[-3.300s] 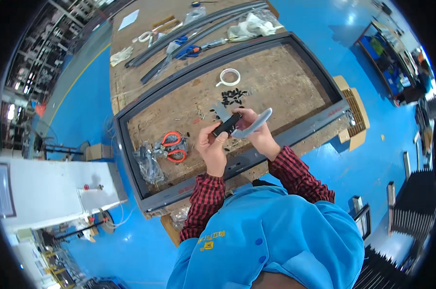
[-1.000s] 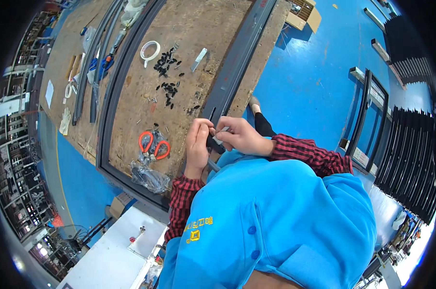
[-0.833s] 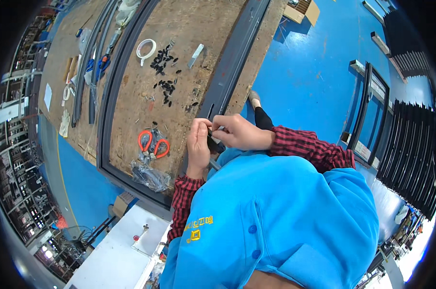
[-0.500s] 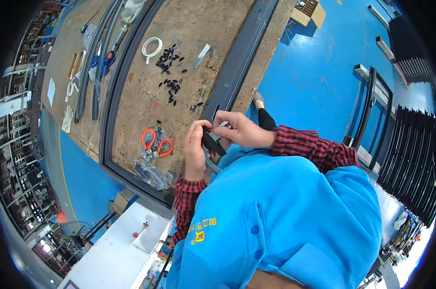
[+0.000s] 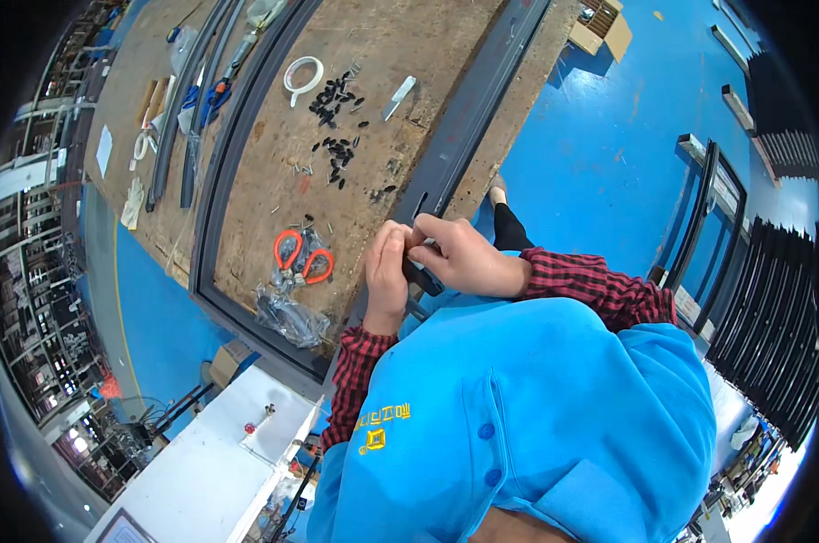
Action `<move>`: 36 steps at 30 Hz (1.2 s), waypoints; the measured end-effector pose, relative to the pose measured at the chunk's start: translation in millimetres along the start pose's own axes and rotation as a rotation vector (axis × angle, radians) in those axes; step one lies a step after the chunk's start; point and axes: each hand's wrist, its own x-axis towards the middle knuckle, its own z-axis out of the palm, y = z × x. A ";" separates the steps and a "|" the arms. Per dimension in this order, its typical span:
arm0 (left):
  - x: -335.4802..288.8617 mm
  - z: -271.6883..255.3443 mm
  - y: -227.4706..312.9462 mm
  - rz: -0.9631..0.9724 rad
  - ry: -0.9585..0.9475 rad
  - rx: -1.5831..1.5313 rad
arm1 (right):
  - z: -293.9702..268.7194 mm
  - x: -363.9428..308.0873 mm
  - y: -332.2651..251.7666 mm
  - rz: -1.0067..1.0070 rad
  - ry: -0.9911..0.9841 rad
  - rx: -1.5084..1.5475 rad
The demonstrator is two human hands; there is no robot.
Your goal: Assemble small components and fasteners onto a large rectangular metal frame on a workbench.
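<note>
My left hand [image 5: 388, 279] and my right hand [image 5: 471, 260] meet over the near end of a dark grey metal profile [image 5: 464, 127], close to my body. Both have their fingers curled in, fingertips nearly touching. Between and below them shows a black elongated piece [image 5: 424, 279], mostly covered, so its kind is unclear. The left fingers wrap its side, while the right thumb and fingers pinch at its upper end. Anything small within that pinch is hidden. A narrow slot shows in the profile just beyond my fingertips.
Left of my hands lie orange-handled scissors [image 5: 302, 258] and a clear plastic bag [image 5: 292, 317]. Farther off on the wooden table [image 5: 273, 172] are scattered black pieces [image 5: 337, 149], a tape roll [image 5: 303, 75] and a small white-and-grey strip [image 5: 398, 97]. An open cardboard box [image 5: 599, 27] stands beyond.
My hands have drawn closer together, and the left fingers now reach farther over the black piece, hiding more of it. The whole view has shifted slightly.
</note>
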 end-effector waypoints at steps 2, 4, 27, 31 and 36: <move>0.1 -5.5 -1.4 -0.010 -0.050 0.072 | 3.0 0.2 -4.9 -0.043 0.024 -0.041; -1.6 -3.3 0.0 -0.037 -0.054 -0.088 | 4.8 -3.6 -5.2 0.011 0.042 0.039; -0.9 -13.9 0.4 -0.311 -0.379 -0.807 | -62.4 22.7 6.2 0.002 -0.196 0.230; 16.5 -10.4 1.9 -0.251 -0.535 -0.740 | -59.2 49.7 9.1 -0.180 -0.302 0.283; 18.7 6.4 -7.7 -0.234 -0.650 -0.760 | -54.0 55.9 27.6 -0.168 -0.502 0.363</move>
